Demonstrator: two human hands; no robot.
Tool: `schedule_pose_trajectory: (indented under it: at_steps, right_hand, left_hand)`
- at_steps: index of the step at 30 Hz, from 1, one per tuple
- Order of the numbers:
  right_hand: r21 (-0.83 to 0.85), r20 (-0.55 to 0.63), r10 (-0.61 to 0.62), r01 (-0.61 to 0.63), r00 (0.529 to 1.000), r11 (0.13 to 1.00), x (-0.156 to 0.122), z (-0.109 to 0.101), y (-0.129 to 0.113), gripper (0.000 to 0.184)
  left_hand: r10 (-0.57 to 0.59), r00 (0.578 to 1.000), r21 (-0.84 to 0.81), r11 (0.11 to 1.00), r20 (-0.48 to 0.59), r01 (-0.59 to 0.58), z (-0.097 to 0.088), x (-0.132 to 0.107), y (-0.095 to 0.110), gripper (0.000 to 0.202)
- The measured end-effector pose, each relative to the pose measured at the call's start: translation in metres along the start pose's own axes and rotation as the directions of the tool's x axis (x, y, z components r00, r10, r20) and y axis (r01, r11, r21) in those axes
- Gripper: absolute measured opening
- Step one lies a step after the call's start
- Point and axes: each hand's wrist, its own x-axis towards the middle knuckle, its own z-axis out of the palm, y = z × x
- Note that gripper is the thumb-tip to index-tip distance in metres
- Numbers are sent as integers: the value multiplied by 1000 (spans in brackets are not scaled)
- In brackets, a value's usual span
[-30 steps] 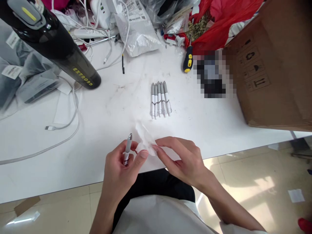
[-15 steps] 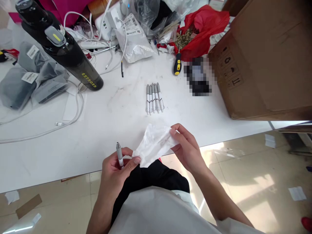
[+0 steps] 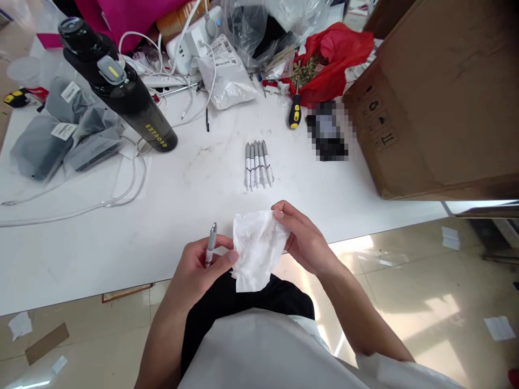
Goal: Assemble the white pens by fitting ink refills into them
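Note:
My left hand [image 3: 206,265] is closed around a grey and white pen [image 3: 211,243], its grey end pointing up. The same hand pinches the left edge of a crumpled white tissue [image 3: 259,246] between thumb and finger. At the tissue's upper right corner, my right hand [image 3: 302,235] grips it, thumb on top. Faint dark smudges show on the tissue, which hangs over the table's front edge above my lap. Beyond it, several matching pens [image 3: 258,165] lie side by side on the white table [image 3: 194,183], grey ends away from me.
A black bottle [image 3: 133,102] stands at the left beside bagged dark items [image 3: 44,146] and white cables [image 3: 133,183]. A screwdriver [image 3: 295,113] lies near a red plastic bag [image 3: 340,54]. The large cardboard box [image 3: 438,108] fills the right side. A white parcel [image 3: 227,75] rests at the back.
The tissue is spread wider and hangs lower. My hands have come closer together, the left moving right and the right slightly left. The pen has stayed in my left hand.

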Motion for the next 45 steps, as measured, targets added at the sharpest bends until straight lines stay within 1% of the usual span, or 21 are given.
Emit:
schedule_pose_trajectory:
  at_steps: [2, 3, 5, 7, 9, 11, 13, 15, 18, 21, 23, 26, 29, 32, 35, 36, 38, 39, 41, 43, 45]
  right_hand:
    - [13, 37, -23, 23, 999, 1000, 2, 0, 3, 45]
    - [31, 52, -45, 43, 998, 999, 2, 1, 7, 46]
    - [62, 77, -74, 69, 994, 996, 0, 3, 18, 50]
    - [59, 117, -37, 30, 992, 998, -5, 6, 30, 53]
    - [47, 177, 41, -50, 983, 998, -12, 12, 40, 49]
    - [35, 200, 81, -90, 976, 995, -17, 18, 46, 43]
    - [25, 174, 76, -81, 982, 996, -19, 24, 47, 40]
    - [10, 150, 56, -58, 987, 998, -19, 28, 46, 41]
    - [-19, 185, 43, -40, 982, 999, -18, 32, 44, 44]
    - [-33, 200, 17, -10, 980, 999, -16, 35, 43, 41]
    - [-39, 199, -3, 10, 980, 999, -16, 35, 44, 41]
    - [-44, 221, -14, 25, 975, 999, -19, 31, 43, 41]
    - [-60, 244, -37, 54, 969, 997, -23, 20, 44, 41]
    - [-44, 295, -85, 102, 952, 994, -24, 8, 47, 42]
    - [-19, 364, -148, 166, 919, 986, -23, 0, 53, 41]
    - [-16, 382, -164, 184, 909, 983, -23, -1, 55, 42]
    - [5, 393, -183, 197, 901, 980, -22, -2, 59, 48]
    - [33, 377, -184, 186, 908, 982, -21, -2, 61, 51]
    - [129, 295, -145, 111, 944, 985, -19, 0, 62, 51]
    - [229, 219, -28, -24, 975, 973, -17, 2, 60, 47]
    - [268, 215, 106, -163, 971, 950, -14, 5, 55, 47]
  left_hand:
    - [-17, 1000, -68, 998, -1, 17, 4, 5, 0, 42]
    - [2, 999, -121, 993, -39, -7, 7, 7, -1, 43]
    - [70, 985, -226, 968, -161, -106, 12, 8, -5, 44]
    - [129, 960, -280, 939, -249, -199, 15, 8, -11, 43]
    - [164, 943, -295, 922, -289, -251, 18, 7, -17, 42]
    - [172, 938, -299, 917, -302, -264, 19, 6, -22, 42]
    - [156, 936, -305, 917, -316, -256, 20, 4, -26, 44]
    - [133, 935, -310, 920, -328, -240, 21, 3, -29, 47]
    - [113, 938, -294, 931, -328, -215, 21, 1, -33, 51]
    - [106, 945, -257, 947, -311, -191, 18, 0, -36, 49]
    - [112, 941, -256, 946, -320, -199, 15, 0, -34, 46]
    - [95, 924, -299, 930, -370, -215, 8, 2, -26, 48]
    - [47, 917, -338, 921, -397, -193, -1, 3, -19, 50]
    - [20, 941, -373, 915, -338, -154, -6, 2, -17, 45]
    - [0, 971, -418, 902, -241, -104, -3, 1, -19, 48]
    - [-4, 975, -424, 901, -224, -94, -1, 1, -20, 49]
    - [-10, 972, -410, 908, -233, -89, 3, 0, -20, 49]
    - [-11, 969, -393, 915, -247, -90, 5, 0, -20, 49]
    - [-7, 966, -368, 925, -257, -91, 8, -2, -18, 48]
    - [-6, 975, -365, 928, -223, -78, 9, -6, -16, 48]
    - [-11, 983, -363, 930, -184, -57, 9, -10, -13, 45]
